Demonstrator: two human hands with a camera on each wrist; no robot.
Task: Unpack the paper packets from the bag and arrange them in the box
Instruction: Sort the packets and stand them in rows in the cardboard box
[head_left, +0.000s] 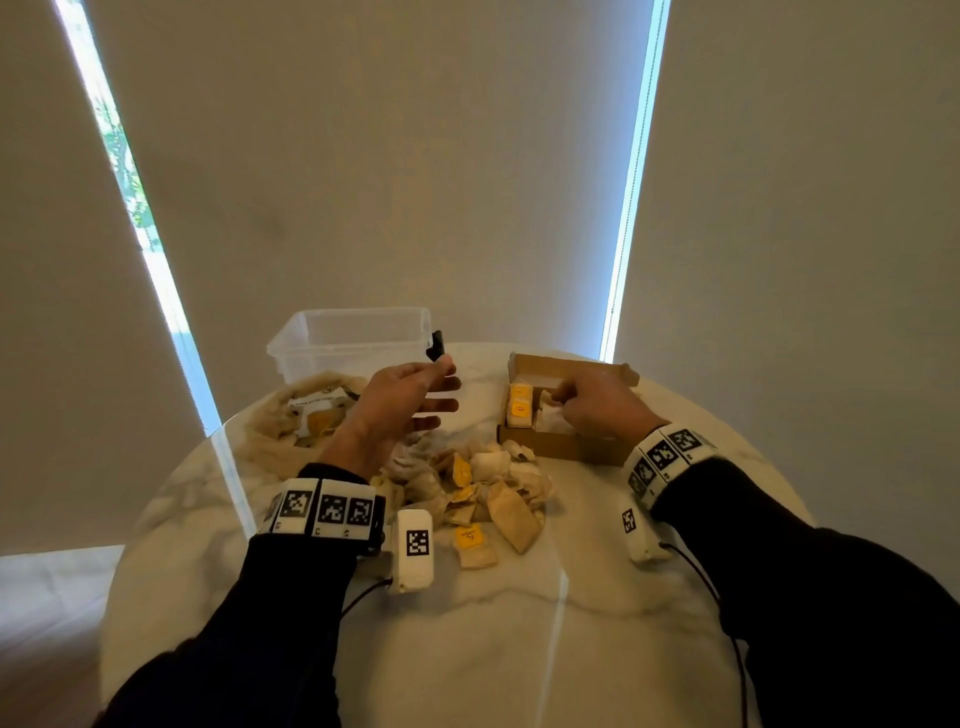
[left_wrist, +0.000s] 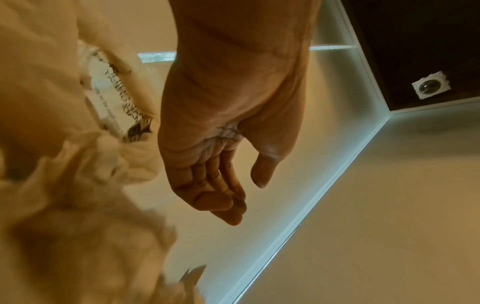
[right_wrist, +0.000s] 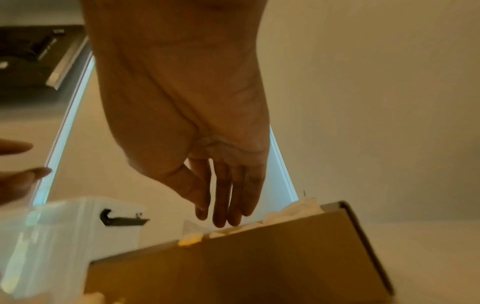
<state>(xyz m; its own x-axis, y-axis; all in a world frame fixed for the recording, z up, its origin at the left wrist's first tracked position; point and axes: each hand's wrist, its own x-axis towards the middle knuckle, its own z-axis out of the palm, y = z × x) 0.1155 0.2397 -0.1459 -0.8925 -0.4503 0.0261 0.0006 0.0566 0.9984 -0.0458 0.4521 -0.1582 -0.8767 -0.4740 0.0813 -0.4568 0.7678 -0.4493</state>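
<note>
The paper packets (head_left: 467, 499) lay heaped on the round marble counter (head_left: 519, 649), midway between the two arms, likely tipped out there so that either hand could pick from one loose pile. The cloth bag (head_left: 280, 421) slumped at the left with its mouth open, something printed showing inside it. The cardboard box (head_left: 561, 447) stood open at the right, within easy reach of the right hand (head_left: 597, 405), and a few packets with yellow labels already stood on edge in a row along its left side, packed upright probably to save room.

The right hand reached down into the box; in the wrist view its fingers (right_wrist: 226, 195) pointed straight down at the white packets, seemingly pressing one into place, though whether they pinched anything was too dim to tell. The left hand (head_left: 410, 400) hovered above the pile, fingers spread and relaxed, holding nothing. A clear plastic bin (head_left: 353, 338) stood behind the bag.
</note>
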